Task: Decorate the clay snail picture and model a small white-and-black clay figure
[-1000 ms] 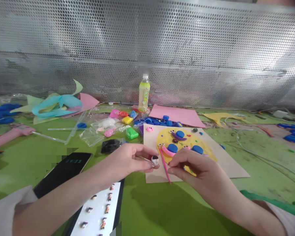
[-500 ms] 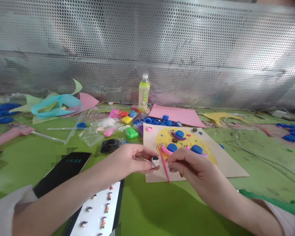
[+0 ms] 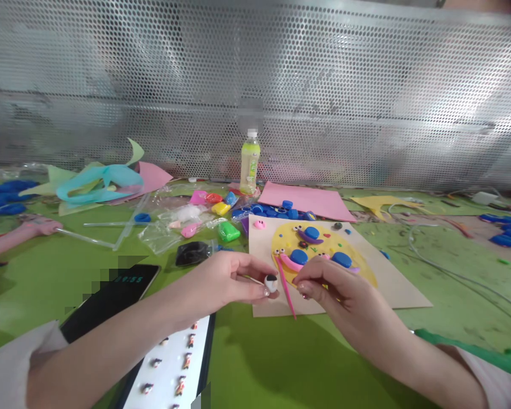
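My left hand [image 3: 234, 281] pinches a small white clay ball with a black patch [image 3: 271, 283] between thumb and fingertips. To its right, my right hand [image 3: 338, 287] is closed in a pinch; whatever its fingertips hold, if anything, is too small to make out. Both hands are raised over the near part of a white sheet [image 3: 402, 289] with a yellow round [image 3: 368, 267] on it. Snail shapes with blue caps [image 3: 298, 257] decorate the round. A pink pointed modelling tool [image 3: 286, 287] lies between my hands, across the sheet's near edge.
Bagged clay [image 3: 229, 231] in several colours and blue caps [image 3: 272, 212] lie beyond the sheet, before a drink bottle [image 3: 250, 165]. Left of them are a glue gun [image 3: 29, 230] and clear sticks. A phone [image 3: 114, 298] and a tablet showing small figures [image 3: 174, 363] lie near my left forearm.
My right fingertips have drawn slightly right, away from the clay ball. The ball has turned a little in my left fingers, its black patch now higher.
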The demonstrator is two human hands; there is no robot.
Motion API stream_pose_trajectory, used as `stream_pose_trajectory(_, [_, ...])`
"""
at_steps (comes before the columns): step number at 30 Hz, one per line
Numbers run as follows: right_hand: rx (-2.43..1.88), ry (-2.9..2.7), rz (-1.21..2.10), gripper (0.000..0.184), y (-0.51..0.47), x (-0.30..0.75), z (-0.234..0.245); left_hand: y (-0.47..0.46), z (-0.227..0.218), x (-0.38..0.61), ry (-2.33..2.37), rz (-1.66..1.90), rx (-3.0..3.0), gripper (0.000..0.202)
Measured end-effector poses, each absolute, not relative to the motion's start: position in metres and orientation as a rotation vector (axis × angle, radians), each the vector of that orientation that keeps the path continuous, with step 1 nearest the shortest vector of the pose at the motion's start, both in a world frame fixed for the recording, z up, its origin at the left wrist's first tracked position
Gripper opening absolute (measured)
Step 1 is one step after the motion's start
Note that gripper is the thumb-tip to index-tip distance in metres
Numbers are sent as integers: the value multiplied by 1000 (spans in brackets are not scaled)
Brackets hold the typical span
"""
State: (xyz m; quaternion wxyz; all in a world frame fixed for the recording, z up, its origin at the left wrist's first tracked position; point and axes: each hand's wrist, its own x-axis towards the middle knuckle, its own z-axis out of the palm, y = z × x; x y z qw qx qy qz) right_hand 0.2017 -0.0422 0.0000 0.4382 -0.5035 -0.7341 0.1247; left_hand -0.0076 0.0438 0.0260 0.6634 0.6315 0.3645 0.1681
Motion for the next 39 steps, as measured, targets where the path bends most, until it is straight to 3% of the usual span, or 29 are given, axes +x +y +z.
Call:
stream_pose_trajectory(17, [-1273, -1781, 115, 15, -32, 207, -3, 64, 14, 6, 723, 336, 1391, 29])
stream_pose_trajectory(23, [-1253, -1795, 115, 13, -34, 206, -5, 44, 14, 6, 665, 255, 1406, 21])
stream_pose_trajectory(33, [-1174, -1807, 185, 9, -36, 204, -7, 54, 12, 6, 701, 259, 1421, 30])
stream_pose_trajectory(39, [-1094, -1851, 96, 17, -36, 204, -7, 53, 7, 5, 641, 330, 1230, 25])
